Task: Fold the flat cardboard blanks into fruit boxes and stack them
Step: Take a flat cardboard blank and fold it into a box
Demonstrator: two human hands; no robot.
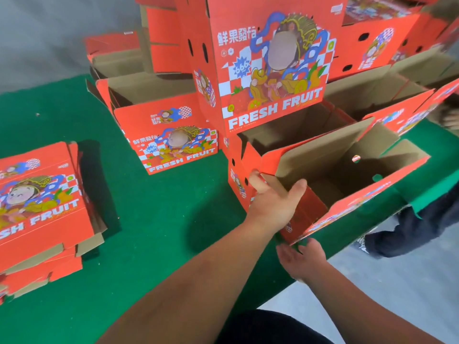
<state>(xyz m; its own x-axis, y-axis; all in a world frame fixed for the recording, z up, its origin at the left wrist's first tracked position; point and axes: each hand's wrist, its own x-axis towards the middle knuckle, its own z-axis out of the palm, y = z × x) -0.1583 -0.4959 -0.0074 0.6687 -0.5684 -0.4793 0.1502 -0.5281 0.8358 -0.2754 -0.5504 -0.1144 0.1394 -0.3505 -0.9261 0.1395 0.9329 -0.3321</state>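
My left hand (pixel 272 199) grips the near end wall of the open box (pixel 347 180), thumb curled over the rim into the box and fingers wrapped round the outer face. My right hand (pixel 301 256) hangs below that box's near bottom corner, palm up, fingers loosely spread, holding nothing; I cannot tell whether its fingertips touch the cardboard. The box lies straight ahead of both hands, its long axis running away from me and rightward along the green table's (pixel 161 207) edge, so the left hand is the one already on it and the right sits nearest its underside. Judging from this, the next move is a lift or slide toward the folded boxes behind.

Counting from the open box: one box in hand; one tall stack (pixel 268 70) just behind it; at least four more folded boxes behind and left of that, though the far ones blur together; one pile of flat blanks (pixel 42 207) well to the left, its count unclear.
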